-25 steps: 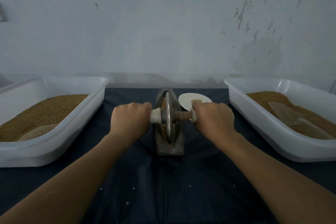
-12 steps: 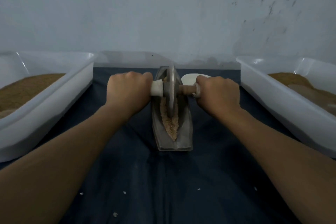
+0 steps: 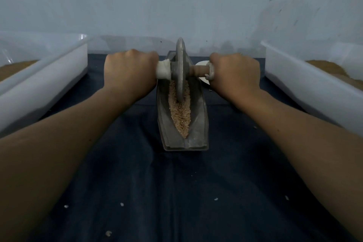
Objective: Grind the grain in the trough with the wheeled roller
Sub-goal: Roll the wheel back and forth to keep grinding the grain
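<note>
- The left tub (image 3: pixel 59 80), white plastic, runs its long edge close beside your left forearm.
- Your left hand (image 3: pixel 129 73) is wrapped tight around the roller's white-bound handle.
- The roller (image 3: pixel 180 65) stands upright toward the far end of the trough (image 3: pixel 198 124), with its rim down in the grain (image 3: pixel 179 118).
- Your right hand (image 3: pixel 235 74) grips the wooden handle, and a white dish (image 3: pixel 202 63) shows just behind it.
- The right tub (image 3: pixel 314 86) flanks your right forearm.
- Dark cloth (image 3: pixel 176 192), flecked with stray kernels, lies open on the near side of the trough.
</note>
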Action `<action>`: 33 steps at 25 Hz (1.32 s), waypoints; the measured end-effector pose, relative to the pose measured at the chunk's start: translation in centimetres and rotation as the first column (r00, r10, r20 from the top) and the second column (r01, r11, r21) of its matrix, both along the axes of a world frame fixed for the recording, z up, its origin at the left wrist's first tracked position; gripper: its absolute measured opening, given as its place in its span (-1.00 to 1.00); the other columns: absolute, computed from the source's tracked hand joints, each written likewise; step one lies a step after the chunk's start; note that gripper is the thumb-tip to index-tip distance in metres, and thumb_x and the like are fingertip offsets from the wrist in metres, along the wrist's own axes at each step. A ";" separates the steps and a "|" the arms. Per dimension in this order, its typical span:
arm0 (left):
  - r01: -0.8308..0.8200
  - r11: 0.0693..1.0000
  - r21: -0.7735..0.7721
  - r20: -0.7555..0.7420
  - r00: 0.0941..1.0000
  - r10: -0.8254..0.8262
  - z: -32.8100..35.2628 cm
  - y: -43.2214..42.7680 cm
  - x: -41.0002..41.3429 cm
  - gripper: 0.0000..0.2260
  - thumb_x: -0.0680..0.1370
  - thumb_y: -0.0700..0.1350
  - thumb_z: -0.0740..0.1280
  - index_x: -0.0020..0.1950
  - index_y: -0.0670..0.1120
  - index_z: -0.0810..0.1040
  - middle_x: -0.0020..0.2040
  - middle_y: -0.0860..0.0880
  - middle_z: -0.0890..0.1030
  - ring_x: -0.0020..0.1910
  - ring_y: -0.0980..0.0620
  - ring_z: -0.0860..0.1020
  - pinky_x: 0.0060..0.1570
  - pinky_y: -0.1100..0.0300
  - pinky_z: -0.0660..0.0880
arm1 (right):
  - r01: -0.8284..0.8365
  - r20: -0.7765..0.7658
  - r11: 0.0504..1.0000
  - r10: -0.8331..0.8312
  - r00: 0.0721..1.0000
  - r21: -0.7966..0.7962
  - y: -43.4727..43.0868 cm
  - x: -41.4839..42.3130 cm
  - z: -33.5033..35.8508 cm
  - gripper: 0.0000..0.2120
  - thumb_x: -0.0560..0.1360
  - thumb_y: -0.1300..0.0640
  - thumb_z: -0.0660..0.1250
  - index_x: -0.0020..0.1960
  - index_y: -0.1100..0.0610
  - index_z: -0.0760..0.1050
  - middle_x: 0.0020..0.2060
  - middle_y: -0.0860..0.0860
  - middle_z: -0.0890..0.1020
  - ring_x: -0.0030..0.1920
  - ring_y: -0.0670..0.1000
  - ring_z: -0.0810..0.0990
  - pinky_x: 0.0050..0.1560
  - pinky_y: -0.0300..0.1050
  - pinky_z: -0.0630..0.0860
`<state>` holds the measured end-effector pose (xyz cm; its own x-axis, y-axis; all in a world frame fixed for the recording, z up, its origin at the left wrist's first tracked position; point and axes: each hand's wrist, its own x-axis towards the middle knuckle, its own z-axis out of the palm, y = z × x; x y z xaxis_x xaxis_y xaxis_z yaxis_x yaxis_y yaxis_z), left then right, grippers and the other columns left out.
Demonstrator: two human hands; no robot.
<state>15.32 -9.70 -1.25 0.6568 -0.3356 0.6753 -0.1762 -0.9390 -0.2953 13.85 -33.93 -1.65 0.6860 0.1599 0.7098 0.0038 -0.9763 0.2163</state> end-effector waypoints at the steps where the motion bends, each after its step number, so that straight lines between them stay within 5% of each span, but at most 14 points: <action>1: 0.002 1.000 0.001 -0.001 1.000 -0.002 0.0 0.1 0.1 -0.86 0.41 -0.12 0.41 -0.25 -0.07 0.45 -0.43 -0.11 0.48 -0.50 -0.15 0.45 -0.45 0.26 0.02 | -0.001 -0.002 1.000 0.001 1.000 -0.001 0.0 0.1 0.0 -0.88 0.39 0.05 0.42 -0.18 0.06 0.51 -0.48 -0.04 0.27 -0.48 0.07 0.29 -0.43 -0.24 0.04; 7: 0.026 1.000 0.017 0.008 1.000 -0.027 0.3 0.0 1.0 -0.81 0.41 -0.14 0.39 -0.27 -0.07 0.38 -0.46 -0.06 0.31 -0.50 -0.04 0.25 -0.44 0.26 0.04 | -0.014 -0.039 1.000 0.015 0.999 0.020 -0.5 1.1 -0.4 -0.88 0.44 0.00 0.31 -0.10 0.04 0.51 -0.41 0.01 0.40 -0.41 0.14 0.42 -0.43 -0.18 0.13; 13: 0.043 0.999 0.015 0.018 0.999 -0.043 0.5 -0.3 2.9 -0.87 0.42 -0.10 0.38 -0.20 -0.10 0.45 -0.35 -0.18 0.51 -0.39 -0.24 0.52 -0.39 0.12 0.20 | -0.002 -0.030 1.000 0.003 1.000 0.017 -0.7 2.3 -0.3 -0.90 0.44 0.05 0.30 -0.19 0.05 0.41 -0.46 0.01 0.31 -0.44 0.12 0.35 -0.43 -0.19 0.11; 22: 0.029 0.995 -0.095 0.060 0.998 -0.024 -1.0 0.1 4.0 -0.87 0.45 -0.12 0.35 -0.23 -0.10 0.43 -0.36 -0.20 0.48 -0.44 -0.20 0.43 -0.37 0.11 0.21 | -0.018 -0.009 0.998 0.018 1.000 -0.059 -0.2 3.3 0.9 -0.72 0.43 0.08 0.41 -0.24 -0.03 0.29 -0.49 -0.05 0.19 -0.43 0.12 0.34 -0.40 -0.19 0.00; 25: 0.026 0.997 -0.076 0.044 0.999 -0.023 -0.8 0.1 3.3 -0.86 0.44 -0.12 0.36 -0.24 -0.09 0.42 -0.39 -0.15 0.45 -0.47 -0.12 0.33 -0.41 0.19 0.12 | -0.010 -0.016 0.999 0.009 1.000 -0.033 -0.1 2.8 0.7 -0.75 0.46 0.01 0.41 -0.23 -0.02 0.32 -0.47 -0.02 0.30 -0.41 0.11 0.34 -0.40 -0.16 0.02; 28: 0.033 0.997 -0.064 0.024 0.999 -0.031 -1.1 0.2 2.2 -0.87 0.44 -0.10 0.37 -0.22 -0.07 0.43 -0.38 -0.14 0.51 -0.45 -0.19 0.48 -0.44 0.22 0.09 | -0.031 -0.011 0.999 0.031 0.999 -0.014 0.3 1.6 0.6 -0.85 0.42 0.00 0.40 -0.19 0.05 0.49 -0.42 0.09 0.52 -0.43 0.15 0.42 -0.39 -0.12 0.15; 33: 0.005 0.999 -0.043 -0.016 1.000 -0.006 -0.9 0.5 -1.4 -0.78 0.42 -0.12 0.39 -0.27 -0.04 0.34 -0.45 -0.01 0.45 -0.52 -0.08 0.38 -0.46 0.23 0.11 | -0.031 -0.015 0.999 0.031 0.999 -0.008 0.6 -1.6 0.5 -0.82 0.37 0.01 0.46 -0.21 0.03 0.48 -0.40 0.04 0.58 -0.42 0.17 0.51 -0.34 -0.08 0.20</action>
<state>13.94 -9.22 -2.16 0.6658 -0.3105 0.6785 -0.1859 -0.9497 -0.2521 12.21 -33.30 -1.12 0.6908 0.1871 0.6984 0.0370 -0.9738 0.2243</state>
